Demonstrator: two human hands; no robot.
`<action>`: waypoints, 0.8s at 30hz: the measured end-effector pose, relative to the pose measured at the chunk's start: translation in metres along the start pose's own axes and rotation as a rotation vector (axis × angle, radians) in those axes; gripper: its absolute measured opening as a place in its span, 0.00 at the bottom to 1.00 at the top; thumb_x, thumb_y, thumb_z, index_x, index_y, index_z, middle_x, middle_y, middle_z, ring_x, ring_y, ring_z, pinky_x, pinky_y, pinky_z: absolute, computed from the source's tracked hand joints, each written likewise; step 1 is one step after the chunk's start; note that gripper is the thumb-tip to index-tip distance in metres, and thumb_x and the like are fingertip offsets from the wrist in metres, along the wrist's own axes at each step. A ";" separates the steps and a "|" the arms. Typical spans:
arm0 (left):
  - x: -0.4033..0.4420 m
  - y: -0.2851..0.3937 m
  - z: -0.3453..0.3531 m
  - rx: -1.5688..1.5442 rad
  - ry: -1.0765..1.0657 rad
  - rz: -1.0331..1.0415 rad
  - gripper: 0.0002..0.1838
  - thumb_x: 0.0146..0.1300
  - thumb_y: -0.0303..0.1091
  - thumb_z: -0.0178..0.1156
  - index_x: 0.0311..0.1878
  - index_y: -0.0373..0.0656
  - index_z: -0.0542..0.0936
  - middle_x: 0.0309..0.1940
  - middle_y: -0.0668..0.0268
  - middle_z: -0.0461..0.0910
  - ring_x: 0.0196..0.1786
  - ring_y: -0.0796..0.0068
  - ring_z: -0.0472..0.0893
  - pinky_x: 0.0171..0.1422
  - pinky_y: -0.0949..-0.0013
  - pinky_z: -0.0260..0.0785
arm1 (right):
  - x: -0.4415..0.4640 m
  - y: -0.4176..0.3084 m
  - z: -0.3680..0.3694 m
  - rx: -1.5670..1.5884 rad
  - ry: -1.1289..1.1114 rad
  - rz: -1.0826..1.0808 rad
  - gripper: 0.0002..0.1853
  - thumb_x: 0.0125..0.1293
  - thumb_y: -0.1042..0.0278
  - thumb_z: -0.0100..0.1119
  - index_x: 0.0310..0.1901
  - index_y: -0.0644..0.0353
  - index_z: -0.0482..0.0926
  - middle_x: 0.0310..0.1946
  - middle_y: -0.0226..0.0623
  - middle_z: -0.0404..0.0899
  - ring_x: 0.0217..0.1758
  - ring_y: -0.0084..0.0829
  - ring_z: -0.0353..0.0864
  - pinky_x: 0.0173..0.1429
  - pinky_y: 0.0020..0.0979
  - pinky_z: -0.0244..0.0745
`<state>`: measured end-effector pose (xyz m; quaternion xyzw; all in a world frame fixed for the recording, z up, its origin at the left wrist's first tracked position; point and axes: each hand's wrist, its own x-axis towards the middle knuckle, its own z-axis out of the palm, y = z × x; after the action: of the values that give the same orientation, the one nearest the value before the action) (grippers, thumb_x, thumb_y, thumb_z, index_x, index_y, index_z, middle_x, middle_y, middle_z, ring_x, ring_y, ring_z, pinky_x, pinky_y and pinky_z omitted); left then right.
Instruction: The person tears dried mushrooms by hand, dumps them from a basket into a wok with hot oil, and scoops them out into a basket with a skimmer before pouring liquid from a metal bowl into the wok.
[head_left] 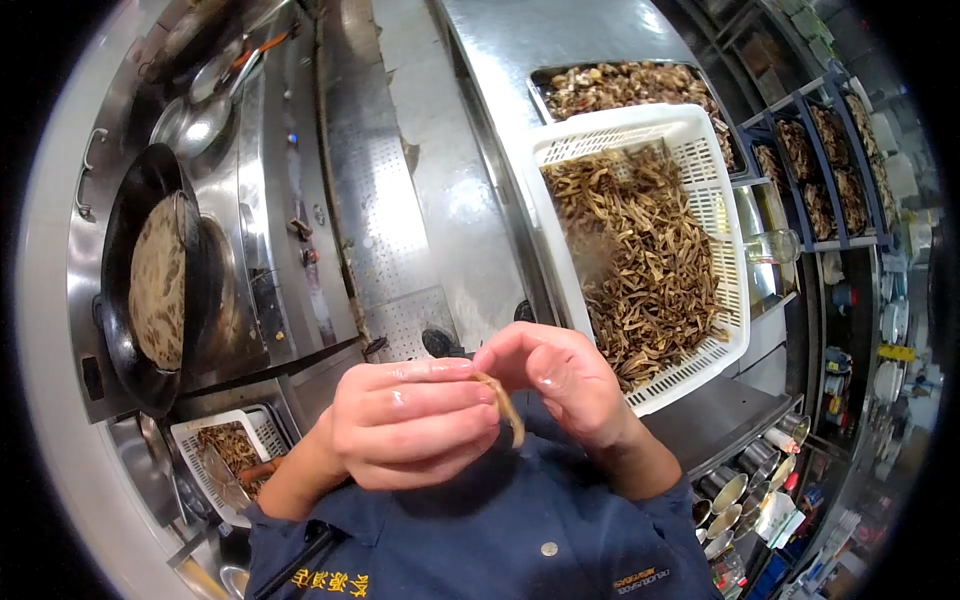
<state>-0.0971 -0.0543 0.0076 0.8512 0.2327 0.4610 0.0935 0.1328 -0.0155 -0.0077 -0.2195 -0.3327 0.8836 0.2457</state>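
Observation:
In front of my chest, my left hand (415, 425) pinches a thin, limp brown strip (512, 415) that looks like sliced mushroom. The strip hangs curved from its fingertips. Close beside it, my right hand (565, 385) has bent fingers, with thumb and index finger apart; its index fingertip lies near the strip's upper end, and I cannot tell if it touches. Both hands look wet or oily. To the right stands a white plastic basket (735, 290) with many similar brown strips (640, 260) in it.
Behind the basket is a metal tray of chopped pieces (630, 88). At left, a black wok (118, 250) holds frothy liquid; ladles (205, 120) lie beyond it. A smaller white basket (200, 490) of strips sits lower left. Blue racks (800, 165) and several metal pots (730, 490) stand right.

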 end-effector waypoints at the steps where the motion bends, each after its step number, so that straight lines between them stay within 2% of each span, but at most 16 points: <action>1: 0.000 0.001 -0.001 0.020 -0.057 0.003 0.07 0.56 0.23 0.72 0.39 0.42 0.90 0.49 0.62 0.88 0.51 0.64 0.90 0.60 0.58 0.87 | 0.001 -0.001 0.005 -0.066 0.066 -0.025 0.10 0.78 0.71 0.64 0.55 0.66 0.80 0.46 0.33 0.85 0.53 0.22 0.84 0.60 0.27 0.78; 4: -0.001 0.001 -0.002 0.042 -0.112 -0.006 0.06 0.58 0.23 0.70 0.38 0.45 0.90 0.48 0.64 0.88 0.49 0.66 0.90 0.60 0.59 0.86 | 0.002 0.003 0.008 -0.151 0.136 -0.111 0.10 0.77 0.75 0.65 0.55 0.67 0.82 0.47 0.32 0.86 0.53 0.21 0.83 0.61 0.28 0.79; 6: -0.001 0.000 -0.004 0.044 -0.109 -0.018 0.06 0.58 0.23 0.68 0.37 0.46 0.90 0.47 0.65 0.89 0.48 0.67 0.90 0.59 0.59 0.86 | 0.003 0.004 0.009 -0.233 0.243 -0.148 0.09 0.74 0.80 0.65 0.54 0.69 0.81 0.47 0.37 0.88 0.50 0.24 0.88 0.58 0.28 0.82; 8: 0.000 -0.001 -0.006 -0.013 -0.042 -0.150 0.06 0.56 0.24 0.71 0.36 0.47 0.90 0.45 0.65 0.88 0.46 0.67 0.90 0.58 0.61 0.85 | 0.003 0.007 0.010 -0.254 0.273 -0.198 0.09 0.75 0.80 0.65 0.53 0.69 0.81 0.46 0.39 0.89 0.49 0.26 0.88 0.56 0.28 0.83; 9: -0.005 0.000 0.005 -0.002 0.102 -0.230 0.11 0.55 0.28 0.76 0.42 0.45 0.89 0.43 0.63 0.87 0.44 0.67 0.88 0.56 0.63 0.84 | 0.004 0.008 0.010 -0.276 0.305 -0.249 0.08 0.75 0.80 0.64 0.52 0.70 0.81 0.46 0.40 0.89 0.48 0.27 0.89 0.55 0.29 0.84; 10: -0.006 0.003 0.007 -0.001 0.104 -0.231 0.11 0.55 0.28 0.76 0.42 0.45 0.89 0.43 0.63 0.87 0.44 0.67 0.88 0.56 0.63 0.84 | 0.005 0.010 0.011 -0.277 0.304 -0.248 0.08 0.75 0.80 0.64 0.52 0.70 0.81 0.46 0.40 0.89 0.48 0.27 0.89 0.55 0.29 0.84; 12: -0.001 0.008 0.009 -0.199 0.284 -0.695 0.19 0.54 0.29 0.80 0.50 0.41 0.87 0.42 0.60 0.85 0.42 0.66 0.87 0.53 0.64 0.84 | 0.007 0.013 0.012 -0.512 0.350 -0.372 0.08 0.74 0.81 0.65 0.52 0.71 0.82 0.45 0.43 0.90 0.48 0.29 0.90 0.54 0.29 0.85; 13: 0.002 0.011 0.017 -0.446 0.388 -0.853 0.22 0.57 0.26 0.79 0.54 0.38 0.83 0.45 0.56 0.85 0.41 0.66 0.87 0.50 0.66 0.83 | 0.009 0.013 0.013 -0.512 0.344 -0.370 0.08 0.74 0.81 0.65 0.52 0.71 0.82 0.45 0.43 0.90 0.48 0.29 0.90 0.54 0.29 0.85; 15: -0.007 0.007 0.020 -0.402 0.345 -0.868 0.21 0.57 0.24 0.79 0.53 0.37 0.84 0.44 0.56 0.85 0.41 0.67 0.88 0.49 0.67 0.82 | 0.012 0.011 0.015 -0.870 0.341 -0.561 0.10 0.70 0.80 0.68 0.52 0.65 0.86 0.46 0.44 0.90 0.47 0.33 0.91 0.54 0.30 0.85; 17: -0.009 0.002 0.017 -0.277 0.210 -0.853 0.16 0.60 0.22 0.77 0.50 0.35 0.85 0.43 0.59 0.86 0.42 0.70 0.88 0.47 0.69 0.81 | 0.016 0.012 0.016 -0.868 0.352 -0.568 0.11 0.68 0.81 0.69 0.51 0.64 0.86 0.46 0.45 0.90 0.47 0.36 0.92 0.54 0.31 0.85; 21: -0.011 0.000 0.017 -0.190 0.213 -0.800 0.11 0.64 0.20 0.72 0.50 0.34 0.86 0.41 0.60 0.86 0.42 0.71 0.88 0.47 0.70 0.81 | 0.019 0.007 0.019 -0.908 0.386 -0.571 0.11 0.64 0.82 0.70 0.48 0.63 0.86 0.42 0.44 0.89 0.43 0.39 0.91 0.49 0.33 0.85; 24: -0.009 0.004 0.015 -0.258 0.230 -0.893 0.10 0.67 0.19 0.69 0.50 0.34 0.86 0.42 0.59 0.86 0.41 0.71 0.88 0.47 0.71 0.80 | 0.019 0.008 0.017 -0.981 0.388 -0.564 0.10 0.63 0.82 0.70 0.46 0.64 0.85 0.39 0.45 0.87 0.40 0.40 0.90 0.45 0.34 0.84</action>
<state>-0.0880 -0.0611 -0.0061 0.5931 0.5253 0.4920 0.3608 0.1060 -0.0180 -0.0063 -0.3680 -0.6963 0.4712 0.3971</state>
